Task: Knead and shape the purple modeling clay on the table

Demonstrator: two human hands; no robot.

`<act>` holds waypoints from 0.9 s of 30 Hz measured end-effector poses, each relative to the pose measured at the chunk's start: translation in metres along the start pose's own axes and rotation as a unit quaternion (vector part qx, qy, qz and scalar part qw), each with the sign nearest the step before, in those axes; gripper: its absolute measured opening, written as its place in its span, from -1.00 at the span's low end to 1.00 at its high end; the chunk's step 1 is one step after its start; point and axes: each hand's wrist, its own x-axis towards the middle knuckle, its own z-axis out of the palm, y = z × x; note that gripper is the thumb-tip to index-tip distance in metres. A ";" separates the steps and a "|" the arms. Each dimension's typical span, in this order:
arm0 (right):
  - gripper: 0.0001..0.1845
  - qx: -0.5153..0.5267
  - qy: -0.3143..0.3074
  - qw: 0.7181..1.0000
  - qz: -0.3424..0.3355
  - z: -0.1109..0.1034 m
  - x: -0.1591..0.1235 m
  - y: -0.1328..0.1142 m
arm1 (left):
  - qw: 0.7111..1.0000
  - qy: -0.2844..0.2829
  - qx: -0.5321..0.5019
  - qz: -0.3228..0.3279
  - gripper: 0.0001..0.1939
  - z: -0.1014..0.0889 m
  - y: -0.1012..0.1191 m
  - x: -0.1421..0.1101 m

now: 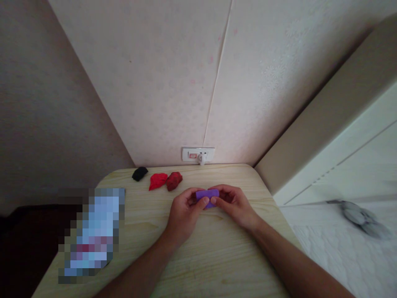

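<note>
Both my hands meet over the middle of a light wooden table [217, 256]. Between them sits a purple lump of clay [207, 194]. My left hand [184, 213] pinches its left end with thumb and fingers curled around it. My right hand [234, 205] grips the right end the same way, thumb pressed on the front. Beyond the hands, near the wall, lie a black clay lump [139, 173], a bright red lump [157, 181] and a darker red lump [174, 180], the two red ones touching.
A wall socket [197, 154] with a white plug sits just above the table's far edge. A blurred-out flat object [91, 234] lies at the table's left edge. A white bed [347, 248] with a grey item [361, 217] stands to the right.
</note>
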 end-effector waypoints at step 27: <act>-0.51 -0.421 0.009 0.878 -0.228 0.057 -0.013 -0.037 | 0.859 -0.049 -0.433 -0.268 -0.62 0.019 0.025 -0.013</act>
